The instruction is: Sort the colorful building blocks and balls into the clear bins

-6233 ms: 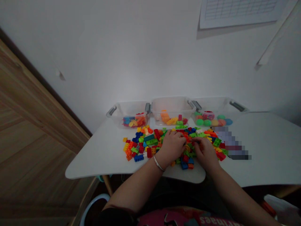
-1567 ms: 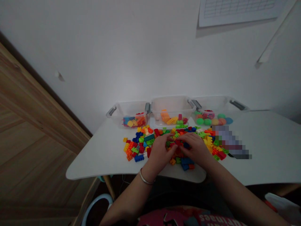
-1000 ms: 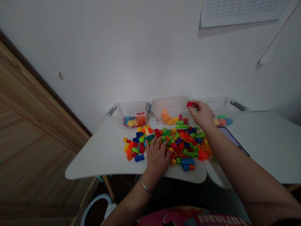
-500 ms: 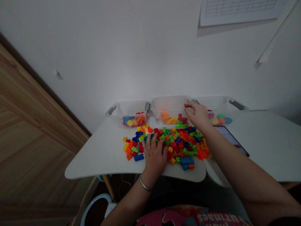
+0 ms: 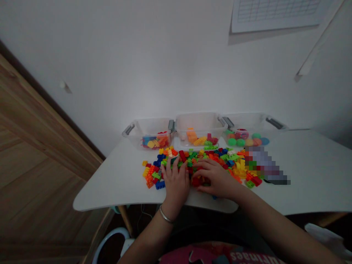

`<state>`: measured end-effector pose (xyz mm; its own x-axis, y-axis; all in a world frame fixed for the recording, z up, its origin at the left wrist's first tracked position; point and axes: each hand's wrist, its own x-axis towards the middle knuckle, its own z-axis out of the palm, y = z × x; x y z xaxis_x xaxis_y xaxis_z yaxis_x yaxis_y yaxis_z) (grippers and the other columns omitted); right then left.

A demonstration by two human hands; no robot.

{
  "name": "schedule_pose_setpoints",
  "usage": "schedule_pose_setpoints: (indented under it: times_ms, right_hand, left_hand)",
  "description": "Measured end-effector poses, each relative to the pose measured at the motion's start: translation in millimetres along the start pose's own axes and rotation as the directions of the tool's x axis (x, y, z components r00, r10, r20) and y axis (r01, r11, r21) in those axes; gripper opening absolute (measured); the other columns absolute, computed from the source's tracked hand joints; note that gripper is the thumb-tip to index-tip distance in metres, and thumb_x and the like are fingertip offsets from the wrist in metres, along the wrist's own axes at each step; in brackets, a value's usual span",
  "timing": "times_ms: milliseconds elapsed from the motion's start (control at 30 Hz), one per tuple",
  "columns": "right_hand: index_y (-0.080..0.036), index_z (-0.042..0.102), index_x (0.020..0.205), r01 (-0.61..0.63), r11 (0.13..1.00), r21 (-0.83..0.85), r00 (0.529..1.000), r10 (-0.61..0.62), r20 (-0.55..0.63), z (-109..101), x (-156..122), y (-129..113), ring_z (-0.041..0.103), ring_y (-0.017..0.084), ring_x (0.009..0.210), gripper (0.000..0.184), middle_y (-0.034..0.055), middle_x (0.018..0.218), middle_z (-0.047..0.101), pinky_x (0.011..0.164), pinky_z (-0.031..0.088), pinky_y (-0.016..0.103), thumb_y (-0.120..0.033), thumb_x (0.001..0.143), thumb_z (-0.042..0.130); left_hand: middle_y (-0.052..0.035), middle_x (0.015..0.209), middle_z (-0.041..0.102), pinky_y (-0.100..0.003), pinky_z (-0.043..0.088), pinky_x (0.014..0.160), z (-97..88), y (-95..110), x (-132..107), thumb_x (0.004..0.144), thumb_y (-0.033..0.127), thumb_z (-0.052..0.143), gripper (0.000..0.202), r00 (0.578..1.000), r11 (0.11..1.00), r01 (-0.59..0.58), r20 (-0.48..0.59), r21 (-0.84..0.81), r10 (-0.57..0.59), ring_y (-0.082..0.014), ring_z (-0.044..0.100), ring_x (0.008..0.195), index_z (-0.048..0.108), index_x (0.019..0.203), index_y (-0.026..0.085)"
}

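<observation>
Wall (image 5: 132, 66): it is standing pale behind the white table (image 5: 308, 165); a lined paper (image 5: 277, 16) is hanging there (high up, right side).
Boards (image 5: 41, 176): they are covering the left side in brown wood.
Light: it is shining soft and dim on the wall.

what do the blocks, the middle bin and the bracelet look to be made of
The blocks look like hard molded plastic with a slight gloss, judging by their even, bright colors and studs. The middle bin is probably smooth, clear plastic: colors show through its front. The bracelet seems to be polished metal, given its silvery sheen, though coated plastic is possible.
</observation>
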<state>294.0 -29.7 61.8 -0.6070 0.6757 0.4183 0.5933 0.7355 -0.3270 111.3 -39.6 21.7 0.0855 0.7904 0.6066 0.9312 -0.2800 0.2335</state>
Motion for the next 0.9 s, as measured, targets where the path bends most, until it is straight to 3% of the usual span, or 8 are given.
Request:
schedule_pose_setpoints:
  times_ms: [333, 500, 633, 767, 833, 900]
  right_hand:
    - [-0.024, 0.070, 0.095, -0.011, 1.000, 0.001, 1.000, 0.011, -0.006, 12, -1, 2, 0.055, 0.027, 0.120, 0.025, 0.0061, 0.116, 0.068, 0.104, 0.044, 0.050, -0.021, 0.072, 0.077]
    - [-0.024, 0.068, 0.102, 0.027, 0.992, 0.122, 0.997, -0.017, -0.078, 8, -4, 9, 0.062, 0.021, 0.112, 0.025, 0.0057, 0.111, 0.071, 0.099, 0.049, 0.042, -0.020, 0.077, 0.072]
    - [-0.024, 0.069, 0.106, -0.078, 0.981, 0.178, 0.971, 0.116, -0.210, -2, -8, 27, 0.067, 0.022, 0.099, 0.024, 0.0066, 0.103, 0.073, 0.089, 0.054, 0.041, -0.026, 0.083, 0.065]
    - [-0.024, 0.071, 0.106, -0.280, 0.933, 0.225, 0.861, 0.348, -0.371, -33, -8, 61, 0.066, 0.020, 0.077, 0.030, 0.0056, 0.091, 0.073, 0.070, 0.055, 0.035, -0.037, 0.080, 0.066]
    - [-0.022, 0.070, 0.106, -0.367, 0.880, 0.302, 0.700, 0.475, -0.533, -54, -4, 83, 0.064, 0.018, 0.071, 0.035, 0.0055, 0.089, 0.072, 0.064, 0.053, 0.033, -0.043, 0.078, 0.066]
    - [-0.019, 0.068, 0.109, -0.387, 0.830, 0.401, 0.524, 0.556, -0.645, -72, 1, 108, 0.065, 0.019, 0.073, 0.041, 0.0071, 0.091, 0.072, 0.067, 0.053, 0.034, -0.046, 0.078, 0.063]
  left_hand:
    - [-0.0096, 0.131, 0.063, -0.069, 0.019, 0.114, 1.7, -3, 2, 0.092, 0.026, 0.052, 0.030, 0.997, 0.998, 0.013, 0.083, -0.055, -0.008, -0.0373, 0.039, 0.136, 0.066, 0.117, 0.019]
    - [-0.0090, 0.128, 0.065, -0.067, 0.019, 0.115, 3.1, -3, 2, 0.092, 0.028, 0.053, 0.030, 0.996, 0.997, 0.009, 0.090, -0.082, -0.002, -0.0362, 0.041, 0.135, 0.065, 0.118, 0.019]
    - [-0.0081, 0.127, 0.065, -0.065, 0.019, 0.116, 3.4, -3, 2, 0.093, 0.030, 0.052, 0.034, 0.995, 0.996, -0.008, 0.100, -0.089, 0.016, -0.0344, 0.043, 0.133, 0.062, 0.124, 0.019]
    - [-0.0072, 0.126, 0.066, -0.063, 0.018, 0.117, 3.1, -4, 2, 0.093, 0.031, 0.052, 0.035, 0.993, 0.995, -0.004, 0.118, -0.095, 0.015, -0.0333, 0.045, 0.131, 0.062, 0.124, 0.019]
    - [-0.0071, 0.125, 0.067, -0.063, 0.019, 0.117, 2.9, -4, 2, 0.093, 0.030, 0.052, 0.035, 0.992, 0.996, -0.005, 0.124, -0.093, 0.016, -0.0329, 0.045, 0.130, 0.062, 0.124, 0.019]
    - [-0.0071, 0.123, 0.067, -0.063, 0.018, 0.117, 2.5, -4, 2, 0.092, 0.029, 0.053, 0.035, 0.991, 0.996, -0.003, 0.130, -0.092, 0.015, -0.0323, 0.047, 0.129, 0.062, 0.124, 0.019]
